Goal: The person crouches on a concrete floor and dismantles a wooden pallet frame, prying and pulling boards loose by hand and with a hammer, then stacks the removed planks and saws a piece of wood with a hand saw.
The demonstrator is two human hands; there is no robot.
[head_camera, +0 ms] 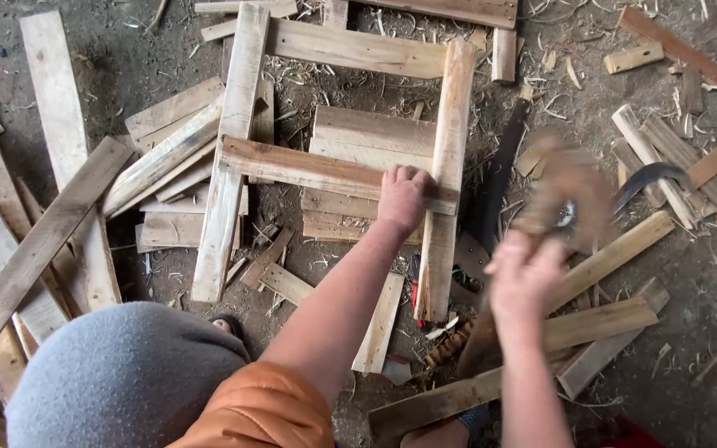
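A ladder-like wooden frame (450, 124) made of pale planks lies on the dirt floor. My left hand (404, 199) presses down on its middle crossbar (292, 166), right where the bar meets the right upright. My right hand (524, 278) is raised to the right of the frame and grips a wooden-handled hammer (570, 195), which is blurred by motion. A dark curved metal shape (653, 176) shows just beyond the hammer's head; I cannot tell if it belongs to it.
Loose planks and offcuts (60, 207) lie all around, with wood shavings on the floor. A long dark blade (499, 178) lies along the frame's right side. A grey cap (118, 373) and an orange sleeve (259, 411) fill the bottom left.
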